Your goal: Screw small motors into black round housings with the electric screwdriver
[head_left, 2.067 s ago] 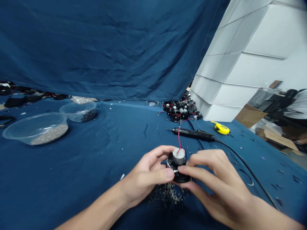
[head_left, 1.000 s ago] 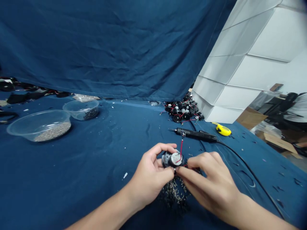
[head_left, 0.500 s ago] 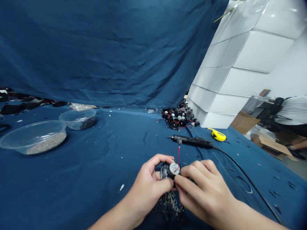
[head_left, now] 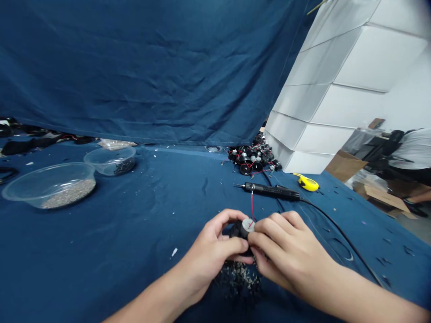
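Both hands meet around a small motor (head_left: 248, 225) with a pale round end, a black round housing and a red wire sticking up from it. My left hand (head_left: 220, 242) grips the black housing between thumb and fingers. At the right side of the pale end, my right hand (head_left: 283, 246) pinches with its fingertips; what exactly they grip there is hidden. Beneath the hands lies a heap of small silver and black screws (head_left: 240, 276). Just beyond them rests a black electric screwdriver (head_left: 272, 190), its bit pointing left.
Two clear plastic bowls, a large bowl (head_left: 20, 186) and a smaller bowl (head_left: 97, 154), hold small parts at left. A pile of motors (head_left: 251, 159) sits by stacked white boxes (head_left: 350, 103). A yellow tool (head_left: 307, 182) and a cable (head_left: 340, 233) lie right. A person (head_left: 417, 148) is at far right.
The motor has tilted, so its black housing faces me less openly. Both hands still hold it and have shifted slightly upward in the view. The camera view has moved a little.
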`<state>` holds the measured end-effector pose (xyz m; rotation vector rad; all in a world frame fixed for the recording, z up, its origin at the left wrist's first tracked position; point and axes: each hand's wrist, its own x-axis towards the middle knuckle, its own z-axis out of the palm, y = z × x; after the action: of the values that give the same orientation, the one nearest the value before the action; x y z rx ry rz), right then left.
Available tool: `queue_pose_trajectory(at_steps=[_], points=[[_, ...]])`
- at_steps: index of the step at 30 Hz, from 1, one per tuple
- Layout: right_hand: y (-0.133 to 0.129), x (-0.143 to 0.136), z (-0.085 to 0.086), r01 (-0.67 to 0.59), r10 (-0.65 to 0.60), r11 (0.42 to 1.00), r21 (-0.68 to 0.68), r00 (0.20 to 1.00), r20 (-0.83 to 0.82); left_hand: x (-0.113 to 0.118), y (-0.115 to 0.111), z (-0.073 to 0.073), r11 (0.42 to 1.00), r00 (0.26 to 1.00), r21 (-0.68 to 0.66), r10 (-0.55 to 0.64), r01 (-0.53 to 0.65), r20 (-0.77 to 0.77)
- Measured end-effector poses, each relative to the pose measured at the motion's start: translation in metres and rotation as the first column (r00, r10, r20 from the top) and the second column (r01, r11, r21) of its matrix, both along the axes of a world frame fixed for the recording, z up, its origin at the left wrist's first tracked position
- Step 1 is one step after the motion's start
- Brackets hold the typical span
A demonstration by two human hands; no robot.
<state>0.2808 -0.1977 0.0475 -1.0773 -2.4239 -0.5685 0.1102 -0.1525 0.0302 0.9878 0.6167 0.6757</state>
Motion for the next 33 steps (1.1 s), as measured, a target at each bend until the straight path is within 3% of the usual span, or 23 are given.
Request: queue_pose_trajectory(at_steps=[10,21,27,33], points=[[-0.004,0.003,0.004,0.010,-0.047,0.986,-0.164,0.975,-0.219,0.000,0.001,0.004,0.999,0.999,-0.032,0.038,-0.039,-0.002],[-0.008,0.002,-0.003,0.010,-0.044,0.991,-0.135,0.966,-0.254,0.001,-0.002,0.000,0.995,0.995,-0.060,0.085,-0.081,0.059],[-0.012,0.002,-0.003,-0.072,0.043,0.995,-0.064,0.928,-0.370,0.003,-0.004,0.002,0.994,0.988,-0.044,0.103,-0.099,0.117],[-0.013,0.003,-0.004,-0.062,0.032,0.997,-0.050,0.889,-0.458,0.000,-0.004,0.006,0.992,0.983,-0.037,0.128,-0.124,0.131]])
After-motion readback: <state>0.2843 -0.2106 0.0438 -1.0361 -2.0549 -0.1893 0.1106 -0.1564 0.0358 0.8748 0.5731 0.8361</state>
